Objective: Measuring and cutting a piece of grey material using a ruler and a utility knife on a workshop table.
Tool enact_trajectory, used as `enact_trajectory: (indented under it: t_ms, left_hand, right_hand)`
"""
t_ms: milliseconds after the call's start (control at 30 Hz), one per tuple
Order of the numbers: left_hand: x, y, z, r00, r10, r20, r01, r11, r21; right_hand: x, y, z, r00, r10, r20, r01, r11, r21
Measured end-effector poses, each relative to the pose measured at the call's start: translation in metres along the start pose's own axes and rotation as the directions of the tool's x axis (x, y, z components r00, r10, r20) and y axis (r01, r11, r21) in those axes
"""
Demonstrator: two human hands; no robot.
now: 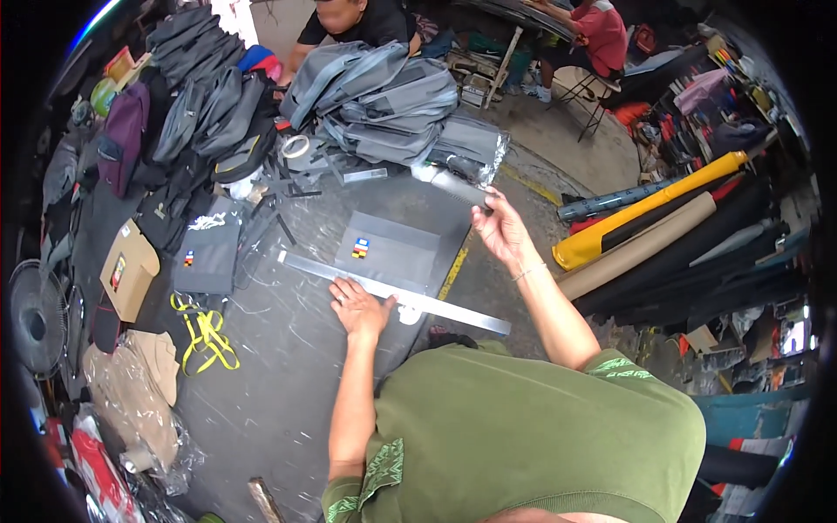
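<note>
My left hand [359, 307] lies flat with its fingers spread, pressing on a long metal ruler [462, 315]. Under and beyond the ruler is a flat dark grey fabric panel [397, 253] with a small multicoloured patch [360, 248]. To the right, raised off the table edge, my right hand [501, 231] pinches one end of a thin grey strip [459, 187]. The strip is smeared by motion, so its material is hard to make out. A small white object [408, 315] sits by the ruler near my left hand.
Grey backpacks [384, 96] are piled at the table's far end, near a person [362, 22]. A tape roll [296, 146], a folded grey panel [207, 248], yellow straps [207, 336] and a cardboard box [129, 272] lie leftward. Fabric rolls [645, 213] stand right.
</note>
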State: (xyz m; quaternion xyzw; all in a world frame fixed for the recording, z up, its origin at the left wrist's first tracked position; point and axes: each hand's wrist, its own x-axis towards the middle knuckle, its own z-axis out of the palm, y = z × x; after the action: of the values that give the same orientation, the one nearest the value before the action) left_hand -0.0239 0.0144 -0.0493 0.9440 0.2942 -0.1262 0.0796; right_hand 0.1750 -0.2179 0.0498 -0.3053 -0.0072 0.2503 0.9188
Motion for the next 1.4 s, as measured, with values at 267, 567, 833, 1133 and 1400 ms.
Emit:
enact_trajectory:
  t_ms: [267, 567, 833, 1133, 1400]
  left_hand:
    - [0.006, 0.001, -0.003, 0.996, 0.048, -0.073, -0.048, 0.999, 0.002]
    - [-0.004, -0.014, -0.005, 0.981, 0.153, -0.116, -0.156, 0.987, -0.024]
    - [0.013, -0.057, -0.007, 0.911, 0.309, -0.272, -0.368, 0.908, -0.199]
    - [0.013, -0.070, 0.018, 0.783, 0.283, -0.554, -0.557, 0.716, -0.421]
    - [0.010, -0.078, 0.049, 0.775, 0.365, -0.515, -0.535, 0.814, -0.227]
  right_hand:
    - [-0.038, 0.073, 0.007, 0.890, 0.403, 0.213, -0.446, 0.867, 0.222]
    - [-0.086, 0.070, 0.011, 0.910, 0.414, 0.036, -0.382, 0.869, -0.315]
    - [-0.120, 0.088, -0.043, 0.991, -0.032, 0.126, 0.083, -0.585, -0.806]
    - [-0.168, 0.099, -0.103, 0.979, -0.178, 0.098, 0.061, -0.199, -0.978]
    - [-0.146, 0.047, -0.143, 0.973, -0.164, 0.162, 0.137, -0.153, -0.979]
